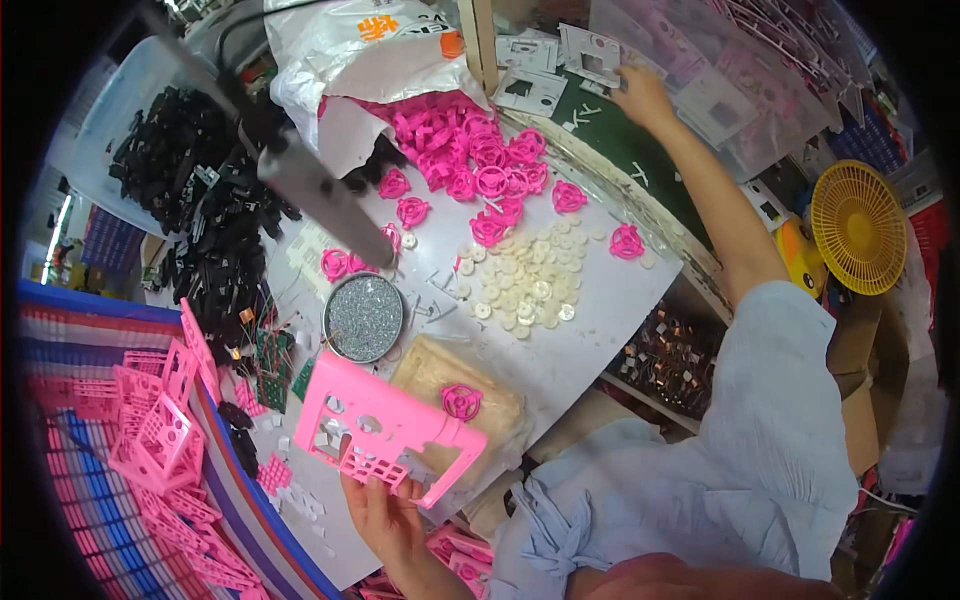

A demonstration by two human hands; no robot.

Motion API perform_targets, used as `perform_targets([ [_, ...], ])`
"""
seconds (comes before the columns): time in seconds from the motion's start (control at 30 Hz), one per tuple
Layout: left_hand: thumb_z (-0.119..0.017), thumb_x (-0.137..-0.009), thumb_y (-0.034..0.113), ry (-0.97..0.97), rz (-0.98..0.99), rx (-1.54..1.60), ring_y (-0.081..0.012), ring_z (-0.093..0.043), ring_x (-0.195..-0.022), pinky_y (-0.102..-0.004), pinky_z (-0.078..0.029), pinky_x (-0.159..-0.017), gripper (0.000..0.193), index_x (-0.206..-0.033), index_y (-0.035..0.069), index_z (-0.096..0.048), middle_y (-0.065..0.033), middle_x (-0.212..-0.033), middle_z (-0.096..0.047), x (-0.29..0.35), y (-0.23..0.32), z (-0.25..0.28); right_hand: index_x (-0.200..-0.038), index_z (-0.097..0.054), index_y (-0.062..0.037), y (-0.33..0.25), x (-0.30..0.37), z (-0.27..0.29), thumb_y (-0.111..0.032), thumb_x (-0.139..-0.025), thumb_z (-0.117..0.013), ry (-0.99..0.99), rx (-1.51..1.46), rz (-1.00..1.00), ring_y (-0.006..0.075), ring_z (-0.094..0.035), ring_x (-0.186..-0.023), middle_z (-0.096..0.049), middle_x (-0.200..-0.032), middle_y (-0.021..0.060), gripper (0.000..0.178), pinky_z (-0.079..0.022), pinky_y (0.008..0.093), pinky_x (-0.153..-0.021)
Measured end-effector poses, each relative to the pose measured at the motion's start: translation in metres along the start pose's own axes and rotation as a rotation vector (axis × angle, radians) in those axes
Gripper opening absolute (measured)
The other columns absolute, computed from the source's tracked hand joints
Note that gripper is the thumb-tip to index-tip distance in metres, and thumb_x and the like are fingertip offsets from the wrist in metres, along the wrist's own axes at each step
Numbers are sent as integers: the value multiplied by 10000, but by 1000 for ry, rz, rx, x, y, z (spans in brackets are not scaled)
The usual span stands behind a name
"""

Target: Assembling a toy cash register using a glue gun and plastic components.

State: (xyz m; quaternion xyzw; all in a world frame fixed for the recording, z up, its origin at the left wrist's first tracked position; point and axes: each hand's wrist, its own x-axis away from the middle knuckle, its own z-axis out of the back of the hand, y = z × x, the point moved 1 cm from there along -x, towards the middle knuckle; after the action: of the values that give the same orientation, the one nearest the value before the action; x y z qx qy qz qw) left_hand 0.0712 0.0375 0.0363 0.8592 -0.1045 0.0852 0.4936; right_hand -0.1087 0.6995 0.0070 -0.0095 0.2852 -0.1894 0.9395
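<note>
A pink plastic casing (385,415) with a grid of small square holes and round openings is gripped at its lower edge by my left hand (385,515). It is tilted above the near part of the worktable. Far to the right, my right hand (643,97) reaches across the wooden edge to a green surface. Its fingers close on the edge of a thin white panel (592,55) with cut-outs. Another white panel (532,92) lies beside that one. Below the casing, a pink ring-shaped part (461,402) rests on a wrapped yellowish block (500,390).
Pink ring parts (450,145) spill from a white bag (350,50). Cream buttons (530,280) lie mid-table, near a round tin (326,318) of small grey pieces. A grey tool (325,205) hangs overhead. Left are black parts (190,170) and a striped bag (240,480) of pink casings.
</note>
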Motion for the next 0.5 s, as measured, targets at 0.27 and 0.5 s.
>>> perform_targets([
  [0.27,-545,-1010,94,96,-60,-77,-83,-421,-613,-239,-330,-524,709,-1610,199,-181,-6,-947,-572,3,-4,-29,-1369,-496,-117,13,-51,-74,-264,-809,-746,95,-339,-149,416,-622,-1149,-649,-1234,221,631,-501,478,-970],
  [0.5,-513,-1026,64,55,-224,-262,-68,-453,-609,-227,-398,-527,760,-1626,213,-72,-26,-955,-575,8,2,-28,-1514,-309,-199,-25,-74,-65,-218,-807,-747,-14,-32,-225,445,-664,-1015,-630,-1235,198,833,-536,514,-865],
])
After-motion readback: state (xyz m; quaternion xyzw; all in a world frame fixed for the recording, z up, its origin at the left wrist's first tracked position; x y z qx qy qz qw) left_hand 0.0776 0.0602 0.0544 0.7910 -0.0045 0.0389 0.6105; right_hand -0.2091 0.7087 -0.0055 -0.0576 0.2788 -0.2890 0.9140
